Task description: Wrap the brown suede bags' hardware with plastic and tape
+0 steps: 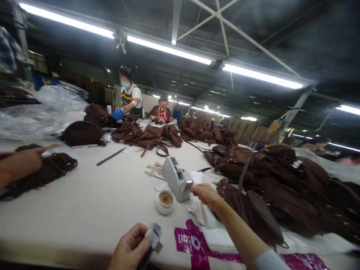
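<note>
My left hand (132, 245), low in the middle of the view, pinches a small grey-and-white tag (154, 233) with a brown piece below it. My right hand (206, 195) reaches to the front end of a grey tape dispenser (176, 178), its fingers closed at the cutting edge; any tape between them is too small to make out. Beside the dispenser stands a round white jar (165, 202) with a brownish top. Pale strips (153, 170) lie behind it. White tissue (201, 212) lies under my right hand, and purple printed tape (192, 242) runs along the table's front.
Dark brown leather bags (281, 180) are heaped on the right and across the back of the white table (92, 210). At the left edge another person's hand (22, 165) rests on a brown bag. Two people work behind. A dark strap (111, 156) lies mid-table.
</note>
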Demonstrator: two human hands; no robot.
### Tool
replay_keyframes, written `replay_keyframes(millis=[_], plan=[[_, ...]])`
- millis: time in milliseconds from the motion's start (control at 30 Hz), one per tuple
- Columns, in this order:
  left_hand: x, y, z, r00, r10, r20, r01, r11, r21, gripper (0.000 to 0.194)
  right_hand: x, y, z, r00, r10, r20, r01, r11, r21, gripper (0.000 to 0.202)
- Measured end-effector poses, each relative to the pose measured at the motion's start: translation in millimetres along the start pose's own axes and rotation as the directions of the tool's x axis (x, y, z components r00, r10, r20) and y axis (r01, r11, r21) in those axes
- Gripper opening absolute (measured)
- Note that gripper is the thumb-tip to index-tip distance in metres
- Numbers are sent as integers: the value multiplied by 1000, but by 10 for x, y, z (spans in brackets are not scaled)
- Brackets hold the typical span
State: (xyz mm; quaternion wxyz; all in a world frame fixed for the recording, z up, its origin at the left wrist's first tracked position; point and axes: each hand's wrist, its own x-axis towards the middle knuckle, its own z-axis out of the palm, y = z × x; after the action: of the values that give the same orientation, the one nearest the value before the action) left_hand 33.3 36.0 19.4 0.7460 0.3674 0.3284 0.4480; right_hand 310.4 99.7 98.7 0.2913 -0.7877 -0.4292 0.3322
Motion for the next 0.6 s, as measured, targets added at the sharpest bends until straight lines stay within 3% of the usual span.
replay_keyframes(millis=[133,233,333,400,433,467,600], plan=[[1,-7,12,999,24,-40,-24,1000,8,54,-123,12,49,995,-92,-28,91,996,-10,23],[0,-23,34,997,48,-56,-45,997,56,54,-479,-109,11,974,-224,13,224,974,41,27],[-3,-38,54,994,90,-63,-83,991,108,50,-946,-226,100,908,-357,218,327,931,165,20],[-8,-42,59,993,99,-65,-89,986,141,45,-1197,-246,278,830,-382,407,298,920,256,23],[-10,-44,60,993,99,-65,-88,983,159,44,-1283,-232,390,808,-393,440,301,916,265,23],[-13,-45,61,992,103,-66,-90,980,175,43,-1341,-204,506,804,-398,442,312,915,256,24],[-30,-37,81,988,129,-84,-109,972,210,41,-1354,-42,853,863,-393,318,376,920,116,28]])
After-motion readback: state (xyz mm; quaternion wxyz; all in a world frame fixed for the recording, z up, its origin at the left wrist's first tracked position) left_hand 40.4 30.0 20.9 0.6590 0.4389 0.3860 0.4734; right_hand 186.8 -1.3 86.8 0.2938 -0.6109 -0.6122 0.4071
